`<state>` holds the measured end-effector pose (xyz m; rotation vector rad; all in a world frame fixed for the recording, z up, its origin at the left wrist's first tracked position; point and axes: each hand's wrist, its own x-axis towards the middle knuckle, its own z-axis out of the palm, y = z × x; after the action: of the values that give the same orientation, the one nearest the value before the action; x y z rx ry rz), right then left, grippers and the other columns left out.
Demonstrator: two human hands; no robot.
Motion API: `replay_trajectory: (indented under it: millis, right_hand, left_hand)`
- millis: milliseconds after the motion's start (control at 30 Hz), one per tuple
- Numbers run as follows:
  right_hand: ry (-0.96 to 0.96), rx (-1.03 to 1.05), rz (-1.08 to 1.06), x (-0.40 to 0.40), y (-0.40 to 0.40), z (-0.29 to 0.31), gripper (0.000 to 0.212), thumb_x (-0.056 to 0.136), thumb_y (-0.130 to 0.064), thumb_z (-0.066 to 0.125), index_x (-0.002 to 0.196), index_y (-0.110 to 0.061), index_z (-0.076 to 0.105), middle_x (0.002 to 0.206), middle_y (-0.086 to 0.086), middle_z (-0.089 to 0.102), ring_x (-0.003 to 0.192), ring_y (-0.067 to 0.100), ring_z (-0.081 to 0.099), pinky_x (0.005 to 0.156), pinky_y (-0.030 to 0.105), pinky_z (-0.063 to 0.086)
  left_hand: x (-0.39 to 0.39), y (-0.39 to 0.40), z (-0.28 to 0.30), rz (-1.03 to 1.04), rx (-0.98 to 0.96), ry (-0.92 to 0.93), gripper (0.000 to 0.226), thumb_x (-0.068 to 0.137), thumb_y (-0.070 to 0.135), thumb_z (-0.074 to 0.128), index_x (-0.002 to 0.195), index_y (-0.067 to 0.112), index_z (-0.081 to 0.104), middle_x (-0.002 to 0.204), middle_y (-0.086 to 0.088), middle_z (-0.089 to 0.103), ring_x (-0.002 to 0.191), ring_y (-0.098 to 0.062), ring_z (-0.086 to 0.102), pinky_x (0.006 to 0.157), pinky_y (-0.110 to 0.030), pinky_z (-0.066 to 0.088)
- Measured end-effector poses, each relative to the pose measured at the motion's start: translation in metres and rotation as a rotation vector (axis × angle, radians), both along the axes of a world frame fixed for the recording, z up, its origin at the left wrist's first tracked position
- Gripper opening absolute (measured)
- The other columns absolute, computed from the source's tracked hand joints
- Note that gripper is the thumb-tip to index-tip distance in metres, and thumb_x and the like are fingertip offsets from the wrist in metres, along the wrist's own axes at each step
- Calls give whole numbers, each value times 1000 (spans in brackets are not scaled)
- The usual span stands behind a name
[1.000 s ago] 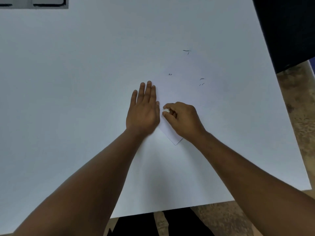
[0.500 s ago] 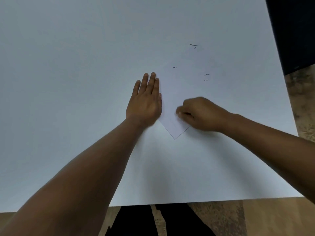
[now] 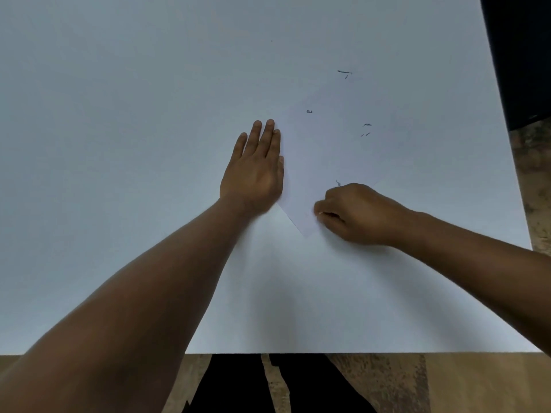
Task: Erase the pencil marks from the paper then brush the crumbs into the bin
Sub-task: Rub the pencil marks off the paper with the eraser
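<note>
Paper (image 3: 325,162) lies turned like a diamond on the white table (image 3: 119,114), near corner pointing at us. Our left hand (image 3: 253,171) is laid flat along its left edge, fingers straight and together, pinning it. Our right hand (image 3: 354,214) sits on the near right part of the sheet, fingers curled tight with the tips bunched low against the paper. We take it that they pinch an eraser, but the eraser itself is hidden and we cannot tell. Dark specks (image 3: 365,129) lie scattered on the far half of the sheet, with a few (image 3: 344,73) off beyond its far corner on the table; whether these are crumbs or marks we cannot say. No bin in view.

Risks from here, as we judge them:
- Only one edge is pinned, so a hard stroke towards the free right side could buckle or crease the sheet.
- A wide sweep of the right wrist could scatter the specks off the table edge.
- Faint marks may get missed against white.
</note>
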<state>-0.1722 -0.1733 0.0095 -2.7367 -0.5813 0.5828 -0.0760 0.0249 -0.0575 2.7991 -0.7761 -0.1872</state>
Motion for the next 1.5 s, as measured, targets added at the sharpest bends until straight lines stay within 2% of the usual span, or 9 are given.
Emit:
replay_trajectory:
  millis: [167,233,433,567,733,933,1100,1333,1500]
  right_hand:
    - [-127,185,-167,35,18,3,26,98,-20,52,78,-11,66,63,-1,53,61,15,50,61,27,35]
    - [-149,171,-166,45,34,-5,26,98,-22,51,83,-12,69,66,1,56,63,17,52,63,31,39]
    - [-129,86,-104,4,31,-14,29,98,-16,48,72,-7,53,63,2,42,54,19,41,52,34,36]
    - [-14,80,-97,-2,19,-5,31,98,-16,49,68,-7,51,61,2,46,56,18,45,58,38,41]
    - [-202,142,-201,45,30,-5,31,97,-20,50,72,-7,62,61,2,48,57,20,47,58,30,31]
    - [-240,103,-126,4,34,-21,29,96,-18,45,75,-5,58,65,5,45,55,24,46,51,35,40]
    - [-139,47,-74,-14,21,-10,27,96,-16,48,72,-8,54,64,2,44,56,23,45,53,38,44]
    - [-284,107,-162,43,41,-20,29,97,-20,48,75,-8,63,65,-1,41,57,21,44,57,28,29]
    - [-224,98,-66,-10,26,-20,27,96,-15,45,76,-5,60,66,5,48,58,23,48,52,34,42]
  left_hand:
    - [1,1,-1,-7,1,-9,59,109,32,16,162,6,13,172,-10,7,159,-27,1,129,-42,1]
    - [0,1,-2,-21,3,-26,63,106,35,11,162,5,16,171,-11,10,159,-29,4,128,-43,3]
    - [2,1,-2,-4,0,1,60,108,33,17,162,6,14,172,-9,8,159,-27,2,129,-44,3]
    - [1,1,-2,-6,-6,5,61,107,34,14,162,7,15,172,-9,8,159,-26,1,129,-43,2]
    - [1,1,-3,-16,-8,-27,65,105,35,11,161,4,21,170,-12,15,159,-29,8,129,-45,7]
    - [1,1,-2,-8,6,-21,62,106,34,14,161,6,20,171,-10,14,159,-28,7,129,-44,6]
    - [2,0,-3,-3,3,-11,61,107,34,15,162,7,17,171,-9,11,159,-26,4,129,-43,5]
    - [1,2,-3,-18,3,-32,62,106,34,15,160,5,22,170,-11,16,158,-29,9,128,-45,10]
    - [2,1,-2,-4,3,-8,62,106,35,13,162,7,19,171,-9,13,159,-26,6,129,-44,6]
